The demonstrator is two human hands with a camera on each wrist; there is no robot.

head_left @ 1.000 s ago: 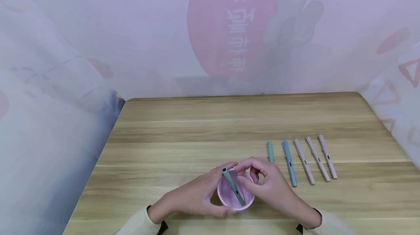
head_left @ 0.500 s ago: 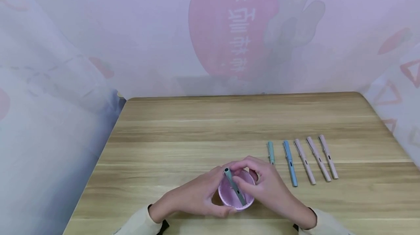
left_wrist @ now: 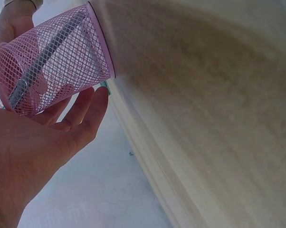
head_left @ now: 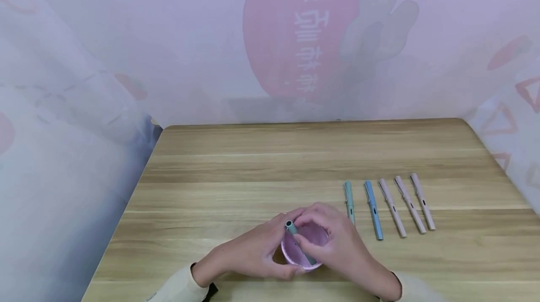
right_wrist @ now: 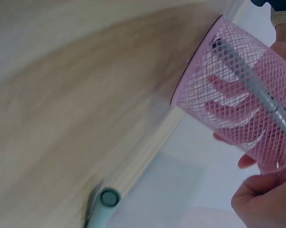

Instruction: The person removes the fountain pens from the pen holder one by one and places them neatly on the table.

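Pink mesh cup (head_left: 303,251) near table's (head_left: 253,170) front edge, left hand (head_left: 249,254) curled round its wall. Right hand (head_left: 337,245) pinches grey-green pen (head_left: 297,241) leaning inside. Cup likely light, tippy; steady wall.

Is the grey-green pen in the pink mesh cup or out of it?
In: the grey-green pen leans inside the pink mesh cup, its top end above the rim, visible through the mesh.
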